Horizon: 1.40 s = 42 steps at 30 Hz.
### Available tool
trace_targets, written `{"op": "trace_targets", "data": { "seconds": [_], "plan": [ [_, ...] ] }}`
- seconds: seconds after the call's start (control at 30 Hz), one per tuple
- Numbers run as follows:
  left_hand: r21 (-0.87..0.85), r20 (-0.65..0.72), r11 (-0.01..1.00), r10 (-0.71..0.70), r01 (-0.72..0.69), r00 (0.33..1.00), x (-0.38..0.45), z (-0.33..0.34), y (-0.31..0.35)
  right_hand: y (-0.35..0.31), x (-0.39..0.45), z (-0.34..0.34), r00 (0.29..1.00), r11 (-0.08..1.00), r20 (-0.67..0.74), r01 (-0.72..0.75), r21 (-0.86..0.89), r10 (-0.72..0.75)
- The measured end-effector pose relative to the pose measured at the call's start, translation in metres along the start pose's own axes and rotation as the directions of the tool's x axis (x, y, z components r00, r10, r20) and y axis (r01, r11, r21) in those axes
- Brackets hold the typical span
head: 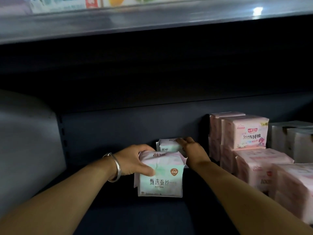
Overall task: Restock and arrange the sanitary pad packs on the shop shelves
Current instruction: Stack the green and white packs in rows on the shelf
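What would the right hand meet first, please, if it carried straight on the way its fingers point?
The right hand already touches the rear pack; going on past it, it would probably meet the shelf's back panel, though depth is unclear.

Both arms reach forward — left hand (pixel 133 160) gripping, thumb forward; right hand (pixel 192 150) fingers extended, pressing.

Dim, deep shadow under upper shelf (pixel 152 26); white glare spot at 1 o'clock; top edge blurred; wide-angle bending at 9 and 3 o'clock edges.
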<state>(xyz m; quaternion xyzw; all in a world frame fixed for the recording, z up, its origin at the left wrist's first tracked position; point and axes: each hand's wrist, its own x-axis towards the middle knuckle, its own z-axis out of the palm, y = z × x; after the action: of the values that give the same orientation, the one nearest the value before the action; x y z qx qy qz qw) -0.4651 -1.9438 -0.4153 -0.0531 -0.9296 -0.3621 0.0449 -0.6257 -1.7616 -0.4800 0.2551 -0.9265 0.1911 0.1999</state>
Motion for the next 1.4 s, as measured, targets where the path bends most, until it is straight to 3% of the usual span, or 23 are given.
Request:
{"op": "trace_targets", "data": {
  "seconds": [0.5, 0.57, 0.67, 0.73, 0.8, 0.93, 1.07, 1.4],
  "plan": [
    [-0.027, 0.006, 1.000, -0.011, 0.011, 1.000, 0.019, 0.005, -0.003, 0.012, 0.023, 0.006, 0.997, 0.997, 0.019, -0.072, -0.026, 0.073],
    [-0.026, -0.004, 1.000, -0.012, 0.012, 1.000, 0.019, 0.008, 0.000, 0.011, 0.015, -0.003, 0.998, 0.998, -0.028, -0.061, -0.024, 0.060],
    [-0.018, -0.027, 1.000, -0.022, 0.021, 0.999, 0.016, 0.015, 0.006, 0.003, -0.002, -0.029, 0.988, 0.982, -0.147, -0.023, 0.186, 0.051],
    [-0.017, -0.040, 0.999, -0.030, 0.030, 0.999, 0.014, 0.020, 0.009, -0.007, -0.017, -0.050, 0.994, 0.894, -0.046, -0.068, 0.444, 0.099],
    [-0.012, -0.064, 0.999, -0.031, 0.030, 0.997, 0.013, 0.023, 0.013, -0.012, -0.034, -0.068, 0.991, 0.845, 0.095, -0.129, 0.519, 0.093],
    [-0.018, -0.118, 0.999, -0.045, 0.043, 0.992, 0.015, 0.029, 0.018, -0.017, -0.065, -0.084, 0.925, 0.872, 0.371, -0.114, 0.476, -0.082],
    [-0.070, -0.091, 0.996, -0.062, 0.056, 0.994, 0.018, 0.042, 0.020, -0.012, -0.067, -0.073, 0.965, 0.897, 0.258, -0.073, 0.436, -0.047],
    [0.166, -0.178, 0.958, -0.204, 0.233, 0.963, 0.038, 0.050, -0.013, -0.008, -0.041, -0.058, 0.982, 0.948, 0.162, -0.143, 0.283, 0.099]
  ]
}}
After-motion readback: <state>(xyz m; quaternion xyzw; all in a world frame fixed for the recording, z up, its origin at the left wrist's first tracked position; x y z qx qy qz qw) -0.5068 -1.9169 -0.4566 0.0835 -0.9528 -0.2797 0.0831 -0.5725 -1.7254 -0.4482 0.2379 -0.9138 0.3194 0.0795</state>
